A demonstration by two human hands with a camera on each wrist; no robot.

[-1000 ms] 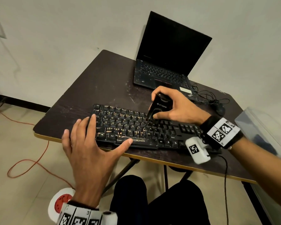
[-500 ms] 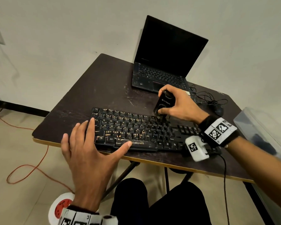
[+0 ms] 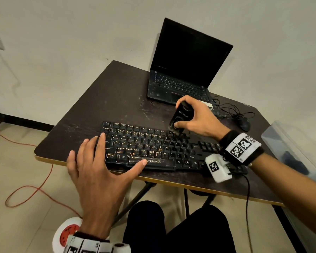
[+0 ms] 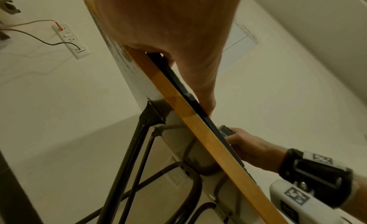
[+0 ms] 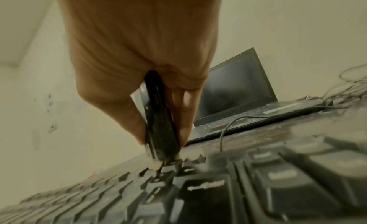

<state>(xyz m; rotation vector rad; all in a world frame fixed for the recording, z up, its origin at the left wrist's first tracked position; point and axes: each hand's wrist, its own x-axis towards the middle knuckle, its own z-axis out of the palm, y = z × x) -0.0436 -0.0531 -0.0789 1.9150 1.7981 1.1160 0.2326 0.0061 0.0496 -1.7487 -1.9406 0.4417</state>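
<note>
A black keyboard [image 3: 150,148] lies along the front of a dark table [image 3: 117,99]. My right hand [image 3: 195,117] grips a small black brush-like tool [image 3: 180,117] upright, its lower end on the keyboard's top row, right of centre. In the right wrist view the tool [image 5: 158,120] stands pinched between thumb and fingers, its tip on the keys [image 5: 198,188]. My left hand [image 3: 100,167] lies flat with straight, spread fingers on the keyboard's left end, thumb on its front edge. The left wrist view shows the left hand [image 4: 178,39] over the table edge [image 4: 198,128].
An open black laptop [image 3: 182,70] with a dark screen stands at the table's back. A mouse [image 3: 244,125] and tangled cable lie at the back right. A clear plastic bin [image 3: 295,152] sits to the right. An orange cord [image 3: 35,189] runs across the floor.
My right hand has carried the tool from the keyboard's middle rows up and right to the top row. The left hand has stayed on the keyboard's left end.
</note>
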